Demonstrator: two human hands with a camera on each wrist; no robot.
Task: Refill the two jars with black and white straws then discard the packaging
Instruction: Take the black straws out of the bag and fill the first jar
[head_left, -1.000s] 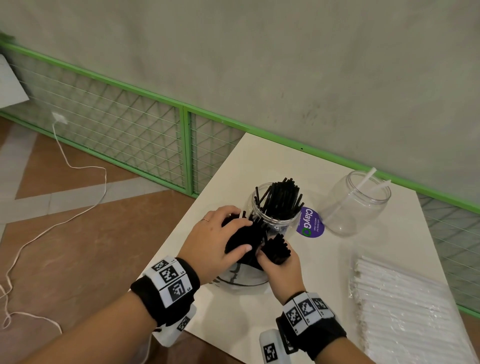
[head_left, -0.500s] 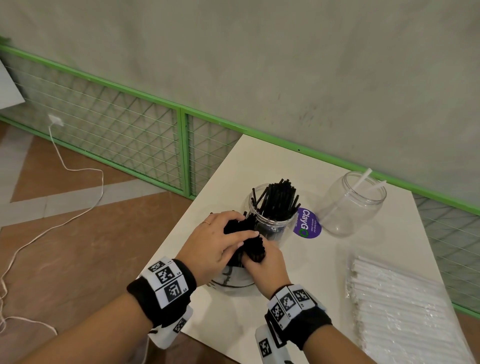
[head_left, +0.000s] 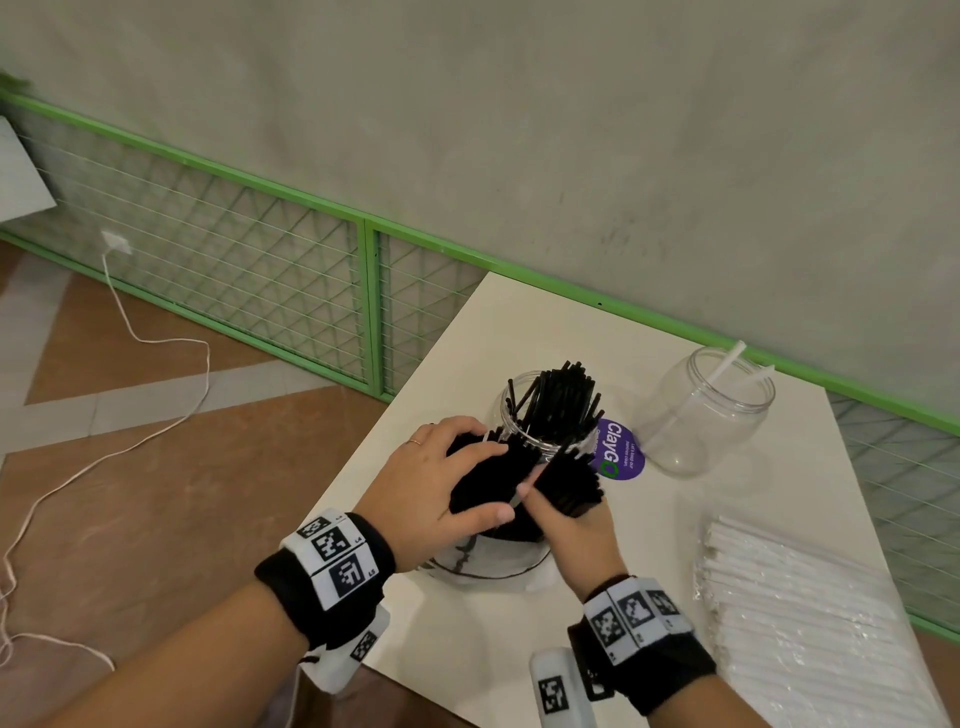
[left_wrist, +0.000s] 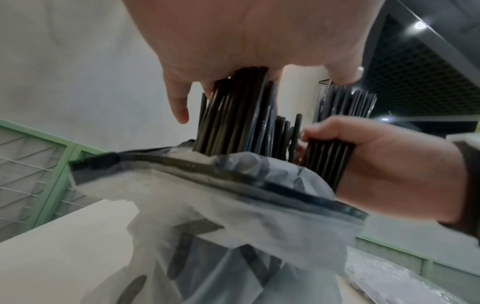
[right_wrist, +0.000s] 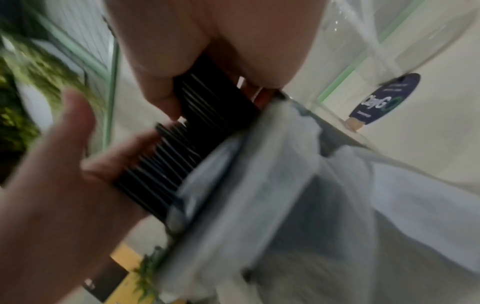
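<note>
thin black straws (head_left: 488, 475), crinkled clear bag (head_left: 483, 564)

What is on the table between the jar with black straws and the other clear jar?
In the head view, a purple round sticker lies between the jar with black straws and the clear jar.

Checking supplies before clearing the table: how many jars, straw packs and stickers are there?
Jars: 2, one with black straws, one nearly empty
Straw packs: 2, black pack gripped by both hands, white pack
Stickers: 1, purple sticker
Total: 5
</note>
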